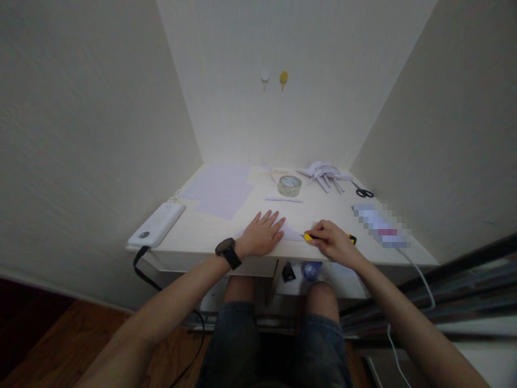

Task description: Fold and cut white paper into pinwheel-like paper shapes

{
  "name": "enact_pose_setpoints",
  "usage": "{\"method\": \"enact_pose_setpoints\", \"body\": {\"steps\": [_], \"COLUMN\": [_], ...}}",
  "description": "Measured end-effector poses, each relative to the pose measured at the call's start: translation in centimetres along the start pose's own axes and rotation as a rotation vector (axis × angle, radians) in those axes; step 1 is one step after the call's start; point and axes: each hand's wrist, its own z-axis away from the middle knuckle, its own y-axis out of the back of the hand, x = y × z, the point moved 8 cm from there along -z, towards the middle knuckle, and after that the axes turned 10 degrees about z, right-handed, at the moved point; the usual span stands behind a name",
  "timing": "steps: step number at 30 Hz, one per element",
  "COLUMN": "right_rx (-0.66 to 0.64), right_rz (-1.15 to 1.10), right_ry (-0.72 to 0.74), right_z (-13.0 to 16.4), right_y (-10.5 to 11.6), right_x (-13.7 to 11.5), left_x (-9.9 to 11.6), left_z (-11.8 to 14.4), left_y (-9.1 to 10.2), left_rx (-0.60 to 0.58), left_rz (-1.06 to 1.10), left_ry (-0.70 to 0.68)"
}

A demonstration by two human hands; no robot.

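Note:
My left hand (264,235) lies flat with fingers spread, pressing a folded piece of white paper (291,234) onto the desk near its front edge. A dark watch is on that wrist. In my right hand (333,242) is a yellow and black utility knife (311,237), gripped with the fingers closed around it. Its tip points left and meets the right-hand corner of the paper. A thin rolled paper stick (283,200) rests just beyond my hands. My left palm covers part of the folded paper.
Paper sheets (220,186) lie at the back left, near a white power strip (157,225). Clear tape (290,186), paper pinwheels (325,172) and black scissors (362,191) are at the back right. A blurred-out phone-like device (379,223) with a cable lies right. Walls enclose three sides.

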Motion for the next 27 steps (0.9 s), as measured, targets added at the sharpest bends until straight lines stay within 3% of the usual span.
{"method": "enact_pose_setpoints", "body": {"steps": [20,27], "right_rx": [-0.172,-0.170], "right_rz": [-0.092,-0.096], "right_ry": [0.060,-0.017], "right_z": [-1.1,-0.5], "right_y": [0.1,0.8], "right_x": [0.9,2.7], "left_x": [0.0,-0.3], "left_z": [-0.1,0.0], "left_y": [0.0,-0.2], "left_rx": [-0.025,0.021], "left_rz": [0.021,0.026], "left_ry": [0.016,0.012]}}
